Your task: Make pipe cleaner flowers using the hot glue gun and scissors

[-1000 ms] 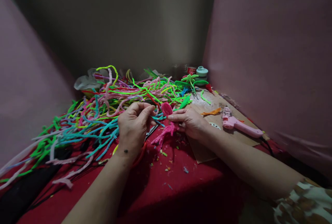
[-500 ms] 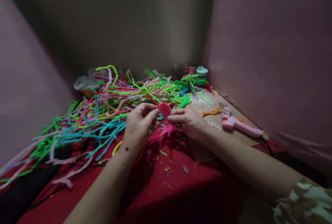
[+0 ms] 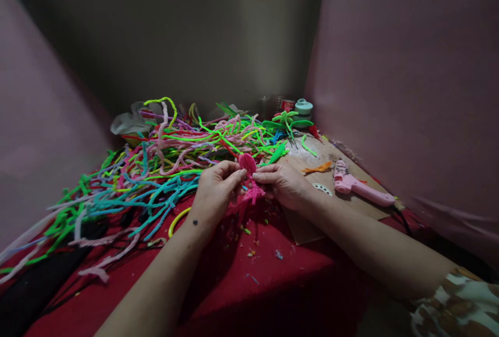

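Between my hands, over the red cloth, is a bright pink pipe-cleaner piece (image 3: 247, 162) with a rounded, petal-like top and loose fuzzy ends hanging below. My left hand (image 3: 219, 183) pinches its left side with thumb and forefinger. On the other side, the thumb and fingertips of my right hand (image 3: 281, 183) close on the same piece. The fingers partly hide its middle, where the top meets the frayed ends.
A tangled heap of coloured pipe cleaners (image 3: 171, 144) spreads behind and to the left. On the right, a pink glue gun (image 3: 356, 187) lies on a cardboard sheet (image 3: 307, 222). Green pipe-cleaner leaves (image 3: 286, 118) and a teal-lidded jar (image 3: 303, 108) stand at the back.
My left hand has shifted slightly right and down along the pink piece, its thumb now nearer the right fingertips. My right hand has barely moved.
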`<state>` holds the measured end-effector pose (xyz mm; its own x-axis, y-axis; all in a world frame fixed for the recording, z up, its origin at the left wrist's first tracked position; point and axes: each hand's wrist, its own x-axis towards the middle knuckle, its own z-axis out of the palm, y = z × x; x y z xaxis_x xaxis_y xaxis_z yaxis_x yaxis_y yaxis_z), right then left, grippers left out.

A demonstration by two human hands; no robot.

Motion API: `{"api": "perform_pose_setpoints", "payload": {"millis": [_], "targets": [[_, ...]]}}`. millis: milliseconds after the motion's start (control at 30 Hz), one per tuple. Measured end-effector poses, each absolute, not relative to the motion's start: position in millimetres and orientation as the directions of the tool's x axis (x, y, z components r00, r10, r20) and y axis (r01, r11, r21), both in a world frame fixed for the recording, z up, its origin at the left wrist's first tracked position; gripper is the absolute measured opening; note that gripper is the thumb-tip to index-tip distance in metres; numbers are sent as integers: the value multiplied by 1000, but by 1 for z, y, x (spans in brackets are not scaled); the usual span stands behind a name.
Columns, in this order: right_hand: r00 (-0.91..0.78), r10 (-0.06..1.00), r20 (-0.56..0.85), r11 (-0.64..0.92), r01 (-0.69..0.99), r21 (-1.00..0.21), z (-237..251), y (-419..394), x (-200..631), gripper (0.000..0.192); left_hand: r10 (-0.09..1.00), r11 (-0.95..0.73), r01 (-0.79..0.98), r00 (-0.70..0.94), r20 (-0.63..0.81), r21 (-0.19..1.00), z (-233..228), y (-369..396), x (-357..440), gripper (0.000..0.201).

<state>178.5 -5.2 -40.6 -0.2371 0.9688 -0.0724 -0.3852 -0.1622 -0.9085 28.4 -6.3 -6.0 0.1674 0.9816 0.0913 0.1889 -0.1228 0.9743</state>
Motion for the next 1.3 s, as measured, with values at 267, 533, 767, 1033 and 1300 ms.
{"api": "perform_pose_setpoints", "payload": {"millis": [267, 533, 767, 1033, 1300], "targets": [[-226, 974, 7, -52, -255, -966, -37, -10, 176, 20, 982, -95, 199, 179, 59, 975, -7, -8, 27, 12], [-276, 960, 33, -52, -297, -953, -39, -8, 178, 26, 985, -74, 165, 168, 46, 983, -4, -12, 29, 15], [-287, 958, 29, -71, -332, -941, -37, -8, 179, 26, 977, -100, 102, 200, 78, 990, -5, -11, 28, 20], [-211, 976, 56, -37, -411, -911, -35, -7, 181, 23, 968, -134, -85, 204, 149, 987, -9, -6, 23, 26], [-46, 999, 1, -22, -489, -872, -28, -2, 187, 25, 985, -100, 153, 158, 75, 983, -3, -8, 25, 17]]}}
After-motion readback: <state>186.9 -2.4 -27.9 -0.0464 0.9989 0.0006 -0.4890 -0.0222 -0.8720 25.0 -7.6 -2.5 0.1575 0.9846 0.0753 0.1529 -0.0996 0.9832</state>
